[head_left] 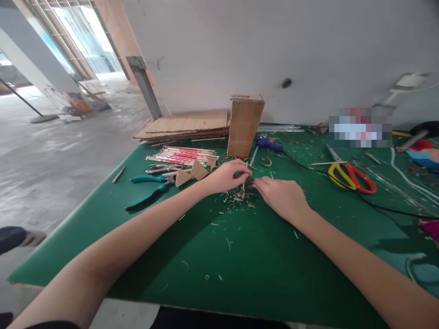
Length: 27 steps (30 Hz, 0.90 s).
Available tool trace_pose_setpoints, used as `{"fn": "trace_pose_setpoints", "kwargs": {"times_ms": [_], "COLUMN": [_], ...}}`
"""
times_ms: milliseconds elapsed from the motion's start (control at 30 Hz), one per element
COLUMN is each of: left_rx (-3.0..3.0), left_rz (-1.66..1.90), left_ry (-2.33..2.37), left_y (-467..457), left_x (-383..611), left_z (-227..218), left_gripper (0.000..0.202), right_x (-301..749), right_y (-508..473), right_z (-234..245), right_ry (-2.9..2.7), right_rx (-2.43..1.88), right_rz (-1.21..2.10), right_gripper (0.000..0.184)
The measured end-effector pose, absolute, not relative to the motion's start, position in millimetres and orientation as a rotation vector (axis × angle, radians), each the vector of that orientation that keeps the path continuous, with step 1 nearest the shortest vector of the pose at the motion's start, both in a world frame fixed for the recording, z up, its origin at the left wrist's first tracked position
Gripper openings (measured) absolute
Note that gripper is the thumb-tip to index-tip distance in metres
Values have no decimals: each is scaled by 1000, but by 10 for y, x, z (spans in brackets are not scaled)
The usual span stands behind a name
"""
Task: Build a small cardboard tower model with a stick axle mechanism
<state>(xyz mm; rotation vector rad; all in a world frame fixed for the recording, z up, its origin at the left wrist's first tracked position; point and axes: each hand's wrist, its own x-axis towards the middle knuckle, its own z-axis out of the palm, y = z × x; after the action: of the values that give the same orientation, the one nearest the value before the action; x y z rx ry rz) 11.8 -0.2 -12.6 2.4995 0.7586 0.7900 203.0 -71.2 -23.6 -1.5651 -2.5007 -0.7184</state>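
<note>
Pale shavings (241, 196), mid-table

Curled, on green tabletop (267, 269). Left hand (227, 176), 11 o'clock: thumb and forefinger pinched; right hand (284, 196), 3 o'clock: fingers curled; contents, cannot tell. Red-and-white wrapped sticks (181, 156), 10 o'clock: print illegible. Upright cardboard block (244, 128), 12 o'clock.

Daylight glares through the far opening (99, 41); soft shadows darken the table (240, 269).

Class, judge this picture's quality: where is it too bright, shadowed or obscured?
Head view: the far opening glares nearly white. Head view: a dark shadow falls on the green table beside the left arm. Head view: pixelation masks a patch by the wall.
</note>
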Motion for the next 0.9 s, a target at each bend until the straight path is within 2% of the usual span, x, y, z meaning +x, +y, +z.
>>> {"fn": "trace_pose_setpoints", "kwargs": {"times_ms": [233,533,767,900], "left_rx": [2505,2468,2465,2480], "left_rz": [741,733,733,752], "left_ry": [743,739,698,724], "left_y": [-1,-11,46,42], "left_x": [114,109,114,131], "left_z": [-85,-69,-104,-116], "left_gripper": [23,23,23,24], "right_x": [2020,2005,2031,2034], "right_y": [-742,-726,-717,-698], "right_z": [-186,-251,-249,-244], "right_ry": [-2610,-2489,-2640,-2556], "right_rx": [-1507,-1612,-1503,-1575], "right_rz": [-651,-720,-619,-667], "right_gripper": [20,27,22,27]}}
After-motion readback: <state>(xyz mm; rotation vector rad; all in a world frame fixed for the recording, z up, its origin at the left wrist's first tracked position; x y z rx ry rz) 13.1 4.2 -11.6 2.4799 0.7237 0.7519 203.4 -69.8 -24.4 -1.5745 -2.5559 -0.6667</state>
